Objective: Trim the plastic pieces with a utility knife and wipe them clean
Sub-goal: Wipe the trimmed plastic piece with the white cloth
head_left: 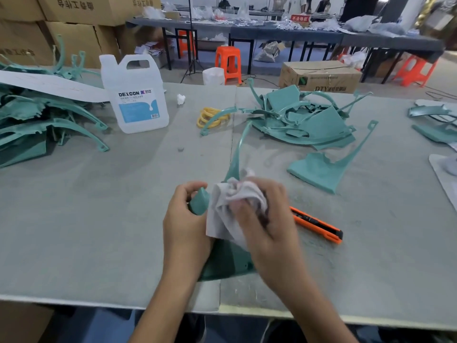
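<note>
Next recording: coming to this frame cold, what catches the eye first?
At centre front the left hand grips a teal plastic piece while the right hand holds a white cloth against it. Just right of them an orange utility knife lies on the table; farther back, a white jug stands left and a heap of teal parts lies right.

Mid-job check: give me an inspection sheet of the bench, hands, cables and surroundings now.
Surface: grey felt table, seamed mid-way.
Job's things: teal plastic piece held; white cloth bunched on it; orange utility knife lying right of the hands; left teal pile; centre teal pile.
Clutter: Dexcon jug, yellow bands, crumpled tissue.
Grips: left hand holds the piece's end; right hand presses the cloth on it.
Cables: thin cable on floor, far right.
Surroundings: cardboard boxes, orange stools, cluttered tables.
</note>
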The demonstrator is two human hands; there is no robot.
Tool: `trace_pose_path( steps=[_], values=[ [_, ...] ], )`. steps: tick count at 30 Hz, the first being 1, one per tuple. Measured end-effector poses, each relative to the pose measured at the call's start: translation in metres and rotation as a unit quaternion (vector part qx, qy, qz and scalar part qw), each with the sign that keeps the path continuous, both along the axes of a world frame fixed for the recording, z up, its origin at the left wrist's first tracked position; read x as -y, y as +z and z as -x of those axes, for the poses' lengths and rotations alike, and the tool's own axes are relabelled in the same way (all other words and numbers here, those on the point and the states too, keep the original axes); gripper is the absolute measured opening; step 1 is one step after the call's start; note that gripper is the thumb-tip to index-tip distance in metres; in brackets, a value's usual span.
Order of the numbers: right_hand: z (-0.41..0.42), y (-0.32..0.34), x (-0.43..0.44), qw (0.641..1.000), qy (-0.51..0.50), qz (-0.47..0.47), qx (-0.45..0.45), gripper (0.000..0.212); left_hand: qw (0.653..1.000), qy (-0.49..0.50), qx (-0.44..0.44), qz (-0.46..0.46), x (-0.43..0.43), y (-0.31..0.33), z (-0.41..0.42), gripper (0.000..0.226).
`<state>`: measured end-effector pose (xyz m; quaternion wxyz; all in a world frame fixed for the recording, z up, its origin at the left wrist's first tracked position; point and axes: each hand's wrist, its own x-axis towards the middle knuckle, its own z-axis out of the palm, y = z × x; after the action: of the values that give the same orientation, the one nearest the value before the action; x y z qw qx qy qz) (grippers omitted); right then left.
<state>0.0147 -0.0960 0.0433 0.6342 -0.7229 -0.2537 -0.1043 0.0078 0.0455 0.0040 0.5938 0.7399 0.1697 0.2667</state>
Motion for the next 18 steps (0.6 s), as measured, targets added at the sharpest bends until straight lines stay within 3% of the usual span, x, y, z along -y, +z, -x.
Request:
trace_pose_path(
  steps=[3,7,11,13,15,18],
  values=[
    [0.01,-0.016,0.018,0.992,0.073,0.097,0.014,0.012,0.999,0.051,-0.017,-0.005,-0.01,0.001,-0.003,0.059],
    [0.003,-0.013,0.058,0.97,0.157,0.186,-0.004,0.013,0.994,0.099,-0.03,0.046,-0.022,-0.005,-0.001,0.058],
    [-0.047,-0.005,0.111,0.974,-0.049,0.216,0.04,0.022,0.985,0.069,-0.028,0.154,-0.026,-0.004,0.005,0.059],
    [-0.08,-0.008,0.139,0.944,-0.157,0.288,0.031,0.036,0.978,0.04,-0.029,0.201,-0.025,-0.001,0.008,0.058],
    [-0.104,-0.012,0.161,0.908,-0.234,0.345,-0.047,0.034,0.97,0.018,-0.03,0.239,-0.023,0.003,0.01,0.065],
    [-0.109,-0.02,0.179,0.835,-0.319,0.437,-0.103,0.078,0.958,0.002,-0.019,0.285,-0.017,0.011,0.014,0.077]
  ],
)
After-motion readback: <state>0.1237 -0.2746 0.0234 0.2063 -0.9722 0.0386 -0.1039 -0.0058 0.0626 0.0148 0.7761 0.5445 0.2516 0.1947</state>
